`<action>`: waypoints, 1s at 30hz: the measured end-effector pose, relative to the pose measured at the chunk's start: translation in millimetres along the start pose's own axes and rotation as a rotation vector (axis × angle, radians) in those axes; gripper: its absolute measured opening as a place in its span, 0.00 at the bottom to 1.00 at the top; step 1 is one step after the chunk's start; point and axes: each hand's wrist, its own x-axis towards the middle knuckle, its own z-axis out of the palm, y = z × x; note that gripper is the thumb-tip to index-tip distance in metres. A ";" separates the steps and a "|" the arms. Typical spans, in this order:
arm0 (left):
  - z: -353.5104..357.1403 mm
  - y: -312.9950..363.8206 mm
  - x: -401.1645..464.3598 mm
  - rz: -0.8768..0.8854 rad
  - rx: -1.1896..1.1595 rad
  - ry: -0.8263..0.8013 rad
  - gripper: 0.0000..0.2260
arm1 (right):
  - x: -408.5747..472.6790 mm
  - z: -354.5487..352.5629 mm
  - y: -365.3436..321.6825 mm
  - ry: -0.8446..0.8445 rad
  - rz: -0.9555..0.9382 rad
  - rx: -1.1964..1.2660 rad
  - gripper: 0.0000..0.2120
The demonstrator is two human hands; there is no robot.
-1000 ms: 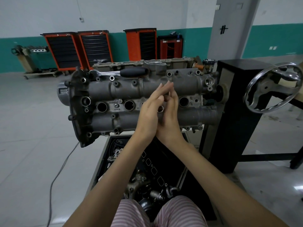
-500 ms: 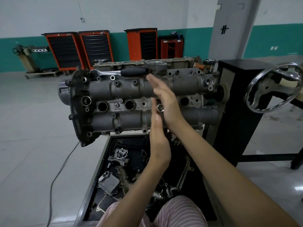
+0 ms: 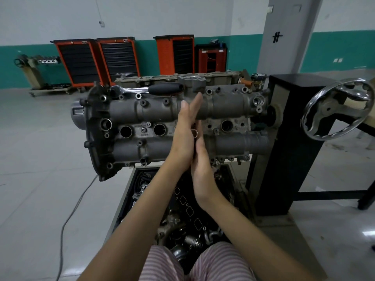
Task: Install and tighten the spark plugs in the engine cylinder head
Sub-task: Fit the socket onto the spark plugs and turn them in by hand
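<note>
I watched both hands pressed flat against each other in front of the engine head (image 3: 162, 116), with a metal socket (image 3: 194, 133) trapped between the palms over the third plug hole. The left hand (image 3: 183, 136) stood higher, its straight fingers (image 3: 185, 110) reaching up toward twelve o'clock across the upper cam housing; the right hand (image 3: 200, 169) sat lower, toward five o'clock of it, fingers straight too, nothing curled around the tool. The plug itself I could not make out; the socket hid it. Three other plug holes lay bare: two at nine o'clock of the hands (image 3: 126, 132) and (image 3: 159, 130), one at three o'clock (image 3: 226, 126). A ratchet (image 3: 150, 89) with a black handle rested along the top edge of the head, at eleven o'clock of the hands, untouched. The head hung on a black stand (image 3: 292, 138) with a chrome handwheel (image 3: 336, 108) at three o'clock. Below, at six o'clock, a tray (image 3: 129, 191) held loose engine parts and gaskets. Orange tool cabinets (image 3: 95, 59) lined the far wall, and a cable (image 3: 75, 207) ran across the floor at seven o'clock.
</note>
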 end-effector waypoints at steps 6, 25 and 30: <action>5.9 -0.4 -9.2 0.048 -0.014 -0.016 0.22 | 15.1 -11.2 -6.1 0.181 -0.102 -0.096 0.25; -1.6 18.2 5.7 0.114 0.091 -0.060 0.19 | 7.4 6.6 -17.9 0.017 -0.041 0.063 0.22; 6.6 21.4 -0.5 0.110 0.208 -0.099 0.17 | 5.8 -12.9 -4.6 0.129 -0.214 -0.134 0.21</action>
